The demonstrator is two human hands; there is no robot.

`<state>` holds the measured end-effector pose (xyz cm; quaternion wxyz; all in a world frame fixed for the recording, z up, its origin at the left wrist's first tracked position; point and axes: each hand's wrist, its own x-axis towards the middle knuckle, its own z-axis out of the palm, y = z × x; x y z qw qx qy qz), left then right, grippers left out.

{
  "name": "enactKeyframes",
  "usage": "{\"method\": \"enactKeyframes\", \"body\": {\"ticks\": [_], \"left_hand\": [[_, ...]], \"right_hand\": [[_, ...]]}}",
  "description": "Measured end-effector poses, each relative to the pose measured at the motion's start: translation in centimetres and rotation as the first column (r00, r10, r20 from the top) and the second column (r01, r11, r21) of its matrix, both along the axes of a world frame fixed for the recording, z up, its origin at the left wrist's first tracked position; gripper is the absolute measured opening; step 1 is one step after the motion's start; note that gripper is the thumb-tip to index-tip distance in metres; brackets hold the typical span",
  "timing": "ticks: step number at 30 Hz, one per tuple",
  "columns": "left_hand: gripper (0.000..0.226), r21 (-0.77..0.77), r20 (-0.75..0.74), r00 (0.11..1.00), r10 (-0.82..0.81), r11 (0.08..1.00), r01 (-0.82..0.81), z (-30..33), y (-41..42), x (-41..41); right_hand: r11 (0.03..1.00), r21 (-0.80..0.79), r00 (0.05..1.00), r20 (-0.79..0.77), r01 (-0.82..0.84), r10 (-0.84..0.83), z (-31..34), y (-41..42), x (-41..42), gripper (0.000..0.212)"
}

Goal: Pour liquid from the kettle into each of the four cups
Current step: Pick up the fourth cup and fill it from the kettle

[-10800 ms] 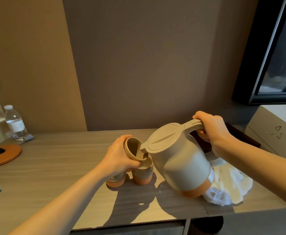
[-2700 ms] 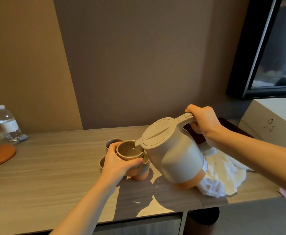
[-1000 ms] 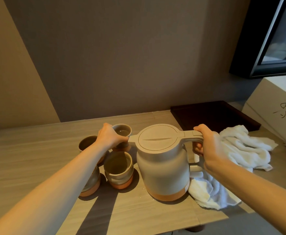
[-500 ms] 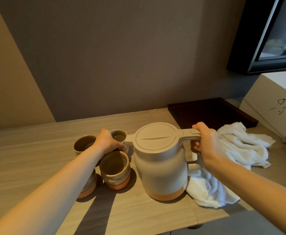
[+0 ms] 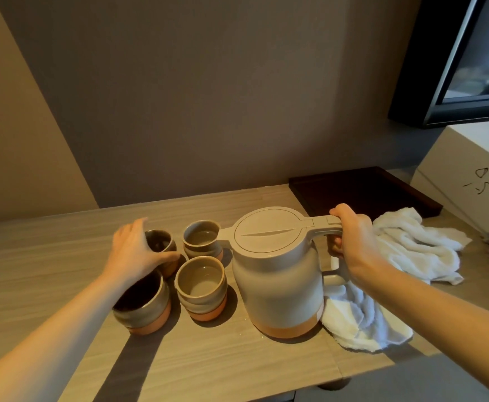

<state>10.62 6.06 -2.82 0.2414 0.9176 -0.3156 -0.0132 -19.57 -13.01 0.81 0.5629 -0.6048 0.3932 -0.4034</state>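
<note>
Kettle [image 5: 278, 274] down on the counter [image 5: 48, 262], upright, lid level; under three seconds back we had it tipped over a cup lifted in our left hand [image 5: 134, 252]. Our right hand [image 5: 353, 245] keeps its grip clenched around the handle, so the kettle is parked, not let go. All four cups now stand in a tight square just left of the kettle. Nearest to us, the near-left cup [image 5: 143, 304] sits partly under our left forearm, its inside too dark to read a level. Beside it the near-right cup [image 5: 201, 287] shows a pale sheen we take for liquid, and so does the far-right cup [image 5: 203, 239], which stands right under the spout. The left hand has come off that far-right cup in the last half second and now lies open-fingered against the far-left cup [image 5: 162, 248], thumb on its side; whether it has closed on it we cannot tell, the hand being blurred. We judge the pouring mostly done, with this far-left cup either the last to fill or only being straightened. Room: the counter's front edge runs close below the near cups and the kettle base, little margin there. To the right a white towel [image 5: 397, 274] is bunched against and partly under the kettle's side, so a slide that way would snag. Left of the cups the counter lies open. Farther back, a dark tray [image 5: 362, 190] sits by the wall, a pale box [image 5: 469, 175] at far right.
</note>
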Motion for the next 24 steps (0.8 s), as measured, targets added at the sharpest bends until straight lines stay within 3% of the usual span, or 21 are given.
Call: {"method": "enactKeyframes", "body": {"ticks": [3, 6, 24], "left_hand": [[0.117, 0.054, -0.247, 0.963, 0.105, 0.994, -0.095, -0.5, 0.7, 1.3], [0.111, 0.025, -0.359, 0.925, 0.126, 0.992, -0.125, -1.1, 0.7, 2.3], [0.086, -0.043, -0.417, 0.902, 0.111, 0.989, -0.142, -1.0, -0.6, 3.5]], "right_hand": [[1.0, 0.001, 1.0, 0.004, 0.005, -0.005, 0.1, 0.1, 0.1, 0.033], [1.0, 0.004, 1.0, 0.008, 0.007, -0.007, 0.1, 0.1, 0.2, 0.034], [0.995, -0.089, 0.999, -0.022, -0.039, 0.037, 2.3, 2.2, 1.9, 0.036]]}}
